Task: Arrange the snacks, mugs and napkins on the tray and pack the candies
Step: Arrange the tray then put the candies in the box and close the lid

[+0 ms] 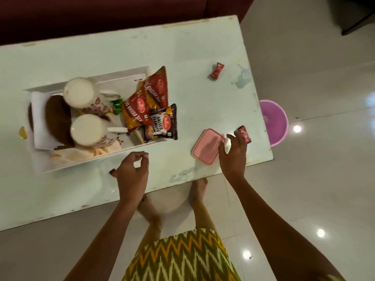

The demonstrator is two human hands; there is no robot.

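Note:
A white tray (129, 77) on the white table (192, 43) holds two floral mugs (81, 94) (87, 129), white napkins (39, 118), two red bhujia packets (157, 86) and a salted peanuts packet (162, 122). A pink lidded box (205, 146) sits near the table's front right edge. My right hand (233, 155) is beside it and pinches a red candy (244, 134) in its fingertips. A second red candy (217, 71) lies farther back on the table. My left hand (132, 173) hovers at the tray's front edge, fingers loosely curled, holding nothing.
A green wrapper (116, 105) shows between the mugs and packets. A yellow candy (22, 132) lies left of the tray. A purple round stool (275, 122) stands on the floor past the table's right edge. A dark red sofa (101, 15) borders the far side.

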